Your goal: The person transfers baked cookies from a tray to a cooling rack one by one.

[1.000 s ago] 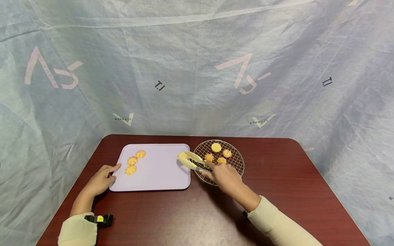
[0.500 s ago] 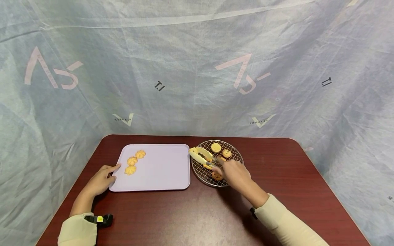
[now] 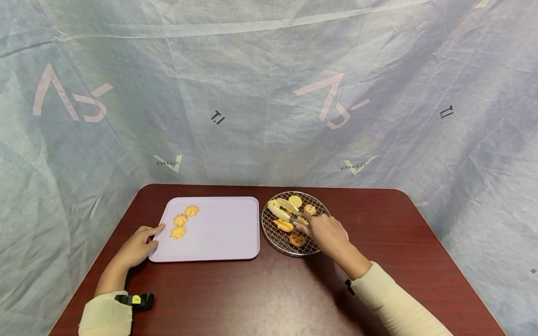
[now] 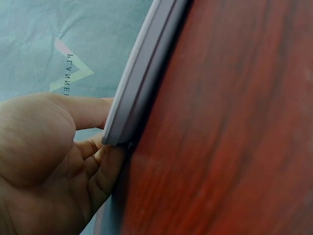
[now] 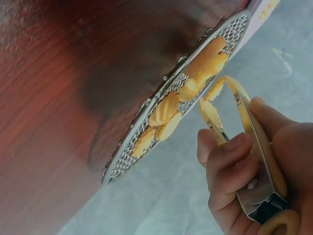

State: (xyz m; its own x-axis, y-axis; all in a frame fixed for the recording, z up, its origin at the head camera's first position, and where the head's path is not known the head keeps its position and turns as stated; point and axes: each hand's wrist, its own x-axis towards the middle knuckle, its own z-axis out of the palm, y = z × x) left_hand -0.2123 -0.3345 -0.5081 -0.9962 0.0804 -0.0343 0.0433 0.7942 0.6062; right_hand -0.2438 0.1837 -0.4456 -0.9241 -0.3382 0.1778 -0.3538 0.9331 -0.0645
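Note:
In the head view my left hand is at the near left edge of a lilac tray. The left wrist view shows its thumb and fingers gripping the rim. My right hand holds metal tongs with cream tips, their arms apart, over a round wire rack. A pale yellow cookie shows at the tong tips, by the rack's left rim. Around it on the rack lie a round cookie, a yellow cookie and a brown pretzel-shaped cookie.
Piped cookies form a short row on the tray's left side. Tray and rack stand side by side on a dark red wooden table. Grey printed cloth hangs behind and at both sides.
The right hand has drawn the tongs rightward from over the tray's right edge to over the rack, with the pale cookie at their tips. The left hand stays on the tray.

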